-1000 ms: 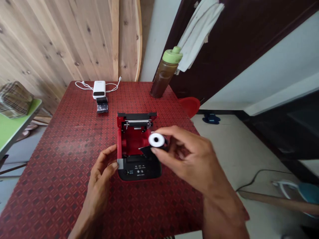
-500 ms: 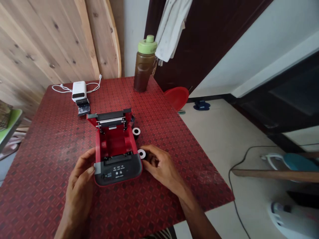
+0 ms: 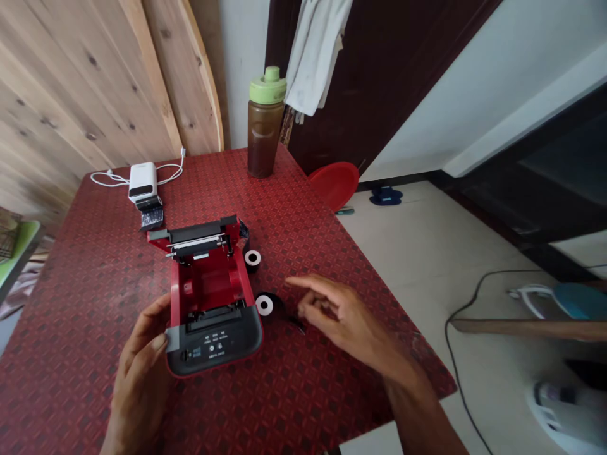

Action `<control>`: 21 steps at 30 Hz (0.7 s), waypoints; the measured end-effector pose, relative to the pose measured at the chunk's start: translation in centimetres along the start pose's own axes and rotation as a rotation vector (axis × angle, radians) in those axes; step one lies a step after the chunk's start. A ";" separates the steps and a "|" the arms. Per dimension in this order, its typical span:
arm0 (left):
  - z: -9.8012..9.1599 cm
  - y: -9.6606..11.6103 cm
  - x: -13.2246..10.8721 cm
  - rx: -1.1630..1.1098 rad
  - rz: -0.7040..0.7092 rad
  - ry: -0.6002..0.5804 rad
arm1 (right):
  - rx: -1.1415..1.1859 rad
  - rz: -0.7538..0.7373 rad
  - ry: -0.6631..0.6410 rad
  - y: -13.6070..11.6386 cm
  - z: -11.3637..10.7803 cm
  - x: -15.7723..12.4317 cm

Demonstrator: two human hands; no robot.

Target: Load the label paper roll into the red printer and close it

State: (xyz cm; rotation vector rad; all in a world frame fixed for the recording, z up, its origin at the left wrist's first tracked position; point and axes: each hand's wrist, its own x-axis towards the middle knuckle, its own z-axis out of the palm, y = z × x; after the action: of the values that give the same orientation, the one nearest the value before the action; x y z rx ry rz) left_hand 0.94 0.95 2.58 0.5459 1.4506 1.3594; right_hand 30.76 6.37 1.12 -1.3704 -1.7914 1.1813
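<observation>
A red and black label printer (image 3: pixel 208 278) stands on the table with its lid raised, showing a bare red compartment. My left hand (image 3: pixel 145 360) grips its left front corner, thumb on the grey tab and fingers along the side. Against the printer's right side lies a black roll with a white core (image 3: pixel 264 306), its loose black strip trailing right. Farther back is a second black roll with a white core (image 3: pixel 253 258). My right hand (image 3: pixel 339 313) hovers right of the nearer roll, index finger stretched out, other fingers loosely curled, holding nothing.
The red patterned table (image 3: pixel 322 385) carries a green-lidded brown bottle (image 3: pixel 266 126) at the back and a white power bank (image 3: pixel 143 180) with cables at the back left. A red basin (image 3: pixel 337 184) and blue slippers (image 3: pixel 386 195) are on the floor; a white towel (image 3: pixel 315 57) hangs behind.
My right hand has let go of the nearer roll and moved right, its index finger now extended. My left hand stays on the printer. The whole view has shifted slightly.
</observation>
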 end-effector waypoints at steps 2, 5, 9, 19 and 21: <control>-0.2 -0.1 0.1 0.003 -0.005 -0.005 | -0.060 -0.035 0.072 -0.4 -0.7 1.7; -0.7 -0.4 0.3 0.011 -0.016 -0.016 | -0.186 -0.115 0.095 -0.8 0.1 5.2; -1.1 -0.7 0.5 0.007 -0.034 -0.041 | -0.225 -0.158 0.041 -0.9 2.9 9.1; -1.7 -1.7 1.1 -0.009 -0.010 -0.063 | -0.117 -0.131 0.166 -2.0 1.2 7.4; -1.8 -1.8 1.1 -0.005 -0.018 -0.085 | -0.018 -0.109 0.151 -3.0 -0.5 5.8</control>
State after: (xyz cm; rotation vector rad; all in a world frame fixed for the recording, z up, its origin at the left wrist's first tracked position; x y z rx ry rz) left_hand -0.47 0.66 0.23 0.5799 1.3797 1.3100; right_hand 28.18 11.83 3.63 -1.3182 -1.7494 0.9804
